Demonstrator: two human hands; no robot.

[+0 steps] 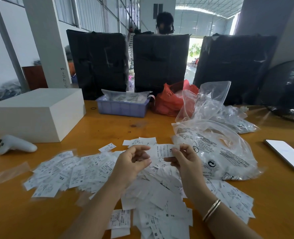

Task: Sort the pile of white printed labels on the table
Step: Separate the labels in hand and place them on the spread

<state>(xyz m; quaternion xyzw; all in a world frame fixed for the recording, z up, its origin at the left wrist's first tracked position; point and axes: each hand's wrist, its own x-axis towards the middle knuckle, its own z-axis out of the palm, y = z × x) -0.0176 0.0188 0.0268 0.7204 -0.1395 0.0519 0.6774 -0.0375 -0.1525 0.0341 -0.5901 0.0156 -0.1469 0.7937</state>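
A wide pile of white printed labels covers the orange table in front of me, spreading left, toward me and to the right. My right hand pinches a label marked XL by its right end and holds it above the pile. Just left of that label is my left hand, its fingers curled and nothing visibly gripped. A gold bangle sits on my right wrist.
A white box and a white controller lie at the left. A blue tray, a red bag and clear plastic bags stand behind and right. A phone lies far right; a fan stands beyond it.
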